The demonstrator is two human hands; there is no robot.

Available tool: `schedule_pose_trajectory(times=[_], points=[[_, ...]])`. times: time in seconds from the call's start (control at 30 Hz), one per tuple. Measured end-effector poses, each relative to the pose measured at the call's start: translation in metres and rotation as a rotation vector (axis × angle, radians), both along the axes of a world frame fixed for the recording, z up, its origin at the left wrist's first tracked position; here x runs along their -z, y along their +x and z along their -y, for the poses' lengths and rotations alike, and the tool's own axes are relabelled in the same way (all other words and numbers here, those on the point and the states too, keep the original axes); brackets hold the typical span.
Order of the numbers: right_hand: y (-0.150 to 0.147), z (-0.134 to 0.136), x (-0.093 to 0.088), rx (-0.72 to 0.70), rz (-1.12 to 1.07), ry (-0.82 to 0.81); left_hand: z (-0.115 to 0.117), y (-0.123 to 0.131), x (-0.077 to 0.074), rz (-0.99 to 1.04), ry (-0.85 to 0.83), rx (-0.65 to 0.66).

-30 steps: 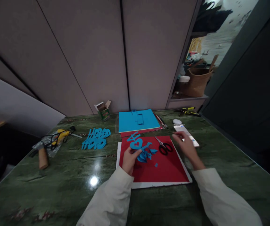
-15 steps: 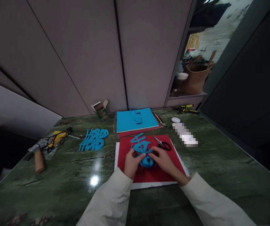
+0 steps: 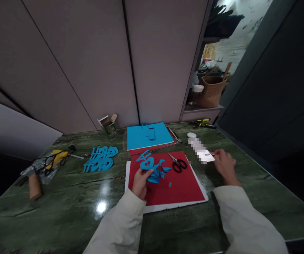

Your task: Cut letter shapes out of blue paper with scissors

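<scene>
My left hand [image 3: 140, 182] pinches the lower edge of a blue paper cut-out [image 3: 152, 165] with a heart-shaped hole, held just above a red sheet [image 3: 179, 188] on the green marble table. My right hand [image 3: 225, 166] rests to the right of the sheet, fingers curled against the near end of a white phone [image 3: 201, 151], whose screen is blurred. Black-handled scissors [image 3: 177, 163] lie on the red sheet between my hands. A small blue scrap [image 3: 170, 184] lies near the cut-out.
A blue paper stack [image 3: 148, 135] lies behind the red sheet, another blue cut-out [image 3: 100, 158] to the left. A glue gun and wooden-handled tool [image 3: 44, 165] sit far left, a small open box [image 3: 108, 126] by the wall, a white round object [image 3: 191, 134] and pliers [image 3: 203, 122] at back right.
My right hand left the blue cut-out and moved right to the phone. The left hand keeps hold of the cut-out. The camera turned slightly to the right.
</scene>
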State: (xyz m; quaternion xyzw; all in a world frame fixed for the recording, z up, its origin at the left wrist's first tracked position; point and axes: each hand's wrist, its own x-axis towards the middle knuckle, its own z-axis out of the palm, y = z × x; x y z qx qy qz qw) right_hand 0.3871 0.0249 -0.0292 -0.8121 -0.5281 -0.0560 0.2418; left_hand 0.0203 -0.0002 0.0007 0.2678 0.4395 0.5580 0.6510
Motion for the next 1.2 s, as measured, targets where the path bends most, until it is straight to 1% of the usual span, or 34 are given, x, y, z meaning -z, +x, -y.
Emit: schedule_pose_trajectory(times=[0.13,0.27,0.47,0.63,0.77,0.9,1.07,1.2], points=[[-0.007,-0.002,0.000,-0.037,-0.002,0.010,-0.001,-0.001,0.000,-0.003,0.001,-0.007],[-0.002,-0.009,-0.001,-0.018,-0.010,0.076,-0.002,-0.002,0.002,0.002,0.006,-0.004],[0.001,-0.042,0.007,-0.026,-0.082,0.144,-0.002,-0.003,0.004,-0.011,0.031,0.006],[0.002,-0.060,0.019,-0.063,-0.113,0.156,0.001,-0.001,-0.001,-0.004,0.039,0.018],[0.005,-0.065,0.024,-0.100,-0.102,0.152,0.004,0.000,-0.007,0.005,-0.011,0.031],[0.005,-0.066,0.027,-0.112,-0.074,0.149,0.003,0.000,-0.007,0.000,-0.021,0.041],[0.003,-0.067,0.024,-0.127,-0.044,0.122,0.001,-0.001,-0.004,0.004,0.002,0.052],[0.001,-0.068,0.020,-0.149,-0.037,0.100,0.002,-0.001,-0.004,-0.011,-0.008,0.051]])
